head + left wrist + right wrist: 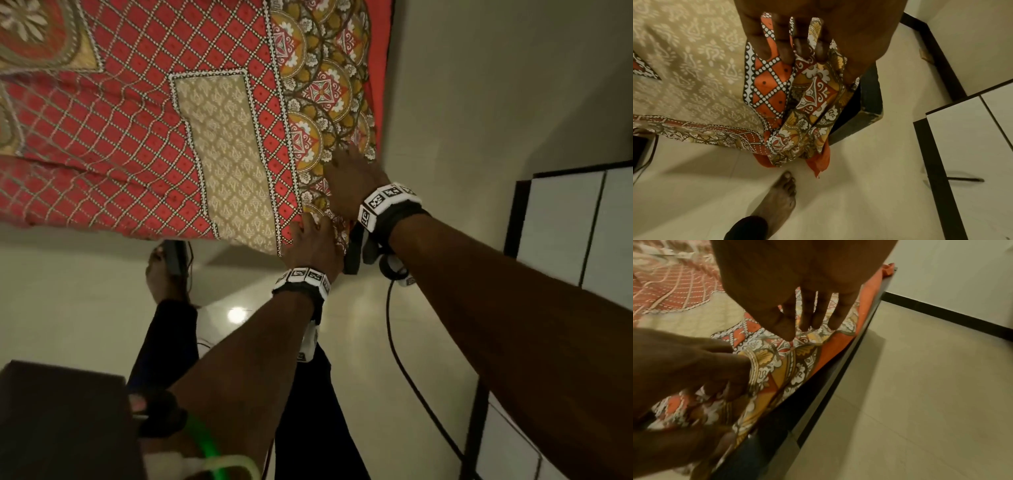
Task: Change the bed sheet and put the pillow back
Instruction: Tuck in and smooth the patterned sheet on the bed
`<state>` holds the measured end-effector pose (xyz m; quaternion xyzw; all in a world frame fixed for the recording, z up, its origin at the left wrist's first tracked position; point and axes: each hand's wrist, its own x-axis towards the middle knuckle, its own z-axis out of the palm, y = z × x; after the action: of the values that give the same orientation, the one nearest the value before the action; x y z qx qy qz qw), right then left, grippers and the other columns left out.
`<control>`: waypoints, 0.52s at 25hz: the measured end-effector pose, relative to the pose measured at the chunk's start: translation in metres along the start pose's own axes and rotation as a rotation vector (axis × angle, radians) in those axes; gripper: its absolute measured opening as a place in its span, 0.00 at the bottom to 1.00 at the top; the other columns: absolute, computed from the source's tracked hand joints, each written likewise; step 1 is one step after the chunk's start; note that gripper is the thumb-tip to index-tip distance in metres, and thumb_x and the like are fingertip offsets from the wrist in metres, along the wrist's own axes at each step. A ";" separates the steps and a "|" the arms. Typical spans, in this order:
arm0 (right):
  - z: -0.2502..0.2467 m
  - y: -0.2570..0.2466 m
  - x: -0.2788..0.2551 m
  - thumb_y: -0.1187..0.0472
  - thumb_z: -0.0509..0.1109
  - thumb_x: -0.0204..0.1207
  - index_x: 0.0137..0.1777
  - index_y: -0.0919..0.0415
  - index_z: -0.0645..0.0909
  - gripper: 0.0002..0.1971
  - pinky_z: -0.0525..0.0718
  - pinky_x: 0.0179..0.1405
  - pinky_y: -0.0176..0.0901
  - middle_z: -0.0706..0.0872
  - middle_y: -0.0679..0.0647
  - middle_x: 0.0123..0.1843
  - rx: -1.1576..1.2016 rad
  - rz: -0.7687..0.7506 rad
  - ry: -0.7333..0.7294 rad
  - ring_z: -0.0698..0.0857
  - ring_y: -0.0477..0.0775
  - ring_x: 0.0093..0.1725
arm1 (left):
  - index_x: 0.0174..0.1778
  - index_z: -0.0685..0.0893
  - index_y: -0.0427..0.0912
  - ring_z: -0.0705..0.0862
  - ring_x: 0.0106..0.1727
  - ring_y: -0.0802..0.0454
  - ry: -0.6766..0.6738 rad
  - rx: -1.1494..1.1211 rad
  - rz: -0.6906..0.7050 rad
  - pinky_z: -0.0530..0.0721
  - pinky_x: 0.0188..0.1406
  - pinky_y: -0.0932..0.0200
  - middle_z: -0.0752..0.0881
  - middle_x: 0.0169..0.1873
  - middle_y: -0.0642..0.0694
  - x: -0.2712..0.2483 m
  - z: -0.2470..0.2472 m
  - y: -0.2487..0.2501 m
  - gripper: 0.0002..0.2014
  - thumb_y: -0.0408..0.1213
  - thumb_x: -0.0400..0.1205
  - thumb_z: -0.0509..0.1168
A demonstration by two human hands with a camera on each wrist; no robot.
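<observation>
A red and beige patterned bed sheet covers the bed, its floral border running along the right side. My left hand grips the bunched corner of the sheet at the bed's near right corner, fingers curled round the cloth. My right hand lies flat on the floral border just beyond it, fingers straight and pressing the cloth down near the dark bed frame. No pillow shows in any view.
Pale tiled floor lies right of the bed and in front of it. A white cabinet with dark edges stands at the right. My bare foot stands near the corner. A dark box sits at lower left.
</observation>
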<state>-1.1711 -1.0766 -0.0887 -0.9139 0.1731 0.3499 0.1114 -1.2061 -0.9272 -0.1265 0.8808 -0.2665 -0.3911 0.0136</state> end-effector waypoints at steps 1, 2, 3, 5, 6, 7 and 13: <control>0.005 -0.002 -0.003 0.50 0.70 0.75 0.75 0.56 0.73 0.29 0.68 0.74 0.73 0.65 0.58 0.81 -0.062 -0.065 -0.073 0.61 0.63 0.82 | 0.71 0.72 0.53 0.66 0.75 0.32 0.002 -0.013 0.014 0.82 0.56 0.32 0.67 0.73 0.40 0.002 0.003 0.002 0.23 0.52 0.81 0.63; 0.012 -0.002 -0.006 0.47 0.69 0.75 0.73 0.55 0.75 0.27 0.66 0.74 0.72 0.69 0.57 0.78 -0.118 -0.112 -0.107 0.65 0.62 0.80 | 0.72 0.73 0.54 0.66 0.76 0.31 0.009 -0.026 0.017 0.82 0.57 0.31 0.68 0.73 0.40 0.003 0.007 0.003 0.21 0.51 0.83 0.61; 0.016 0.001 -0.010 0.45 0.67 0.75 0.70 0.54 0.77 0.25 0.65 0.74 0.72 0.74 0.56 0.74 -0.159 -0.140 -0.112 0.70 0.61 0.77 | 0.74 0.73 0.54 0.65 0.77 0.31 0.001 -0.047 0.020 0.81 0.58 0.31 0.67 0.74 0.41 0.003 0.009 0.006 0.21 0.50 0.85 0.60; 0.026 0.006 -0.019 0.44 0.67 0.73 0.64 0.53 0.81 0.22 0.65 0.74 0.70 0.79 0.54 0.68 -0.248 -0.193 -0.121 0.75 0.60 0.72 | 0.75 0.73 0.51 0.66 0.76 0.32 0.007 -0.127 0.024 0.81 0.60 0.33 0.68 0.74 0.40 0.000 0.012 0.006 0.21 0.50 0.86 0.58; 0.029 0.007 -0.022 0.44 0.69 0.72 0.63 0.52 0.81 0.22 0.66 0.73 0.70 0.79 0.54 0.67 -0.288 -0.210 -0.139 0.76 0.59 0.71 | 0.74 0.74 0.50 0.69 0.72 0.32 0.036 -0.164 0.046 0.82 0.58 0.36 0.70 0.73 0.39 -0.001 0.013 0.004 0.20 0.49 0.85 0.58; 0.029 0.006 -0.024 0.44 0.70 0.72 0.63 0.52 0.82 0.21 0.67 0.72 0.69 0.80 0.53 0.66 -0.330 -0.228 -0.155 0.76 0.59 0.70 | 0.72 0.75 0.48 0.73 0.68 0.32 0.070 -0.205 0.073 0.82 0.56 0.38 0.74 0.70 0.38 -0.003 0.014 0.002 0.20 0.48 0.85 0.58; 0.028 -0.008 -0.018 0.55 0.68 0.77 0.50 0.54 0.83 0.06 0.78 0.59 0.59 0.86 0.53 0.56 -0.436 -0.315 -0.123 0.83 0.60 0.61 | 0.68 0.70 0.45 0.84 0.50 0.31 0.097 -0.445 0.071 0.75 0.39 0.47 0.84 0.51 0.33 -0.005 0.025 -0.015 0.16 0.41 0.85 0.59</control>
<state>-1.1973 -1.0554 -0.0963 -0.9091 -0.0579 0.4119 -0.0247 -1.2191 -0.9069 -0.1437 0.8639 -0.2035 -0.3967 0.2341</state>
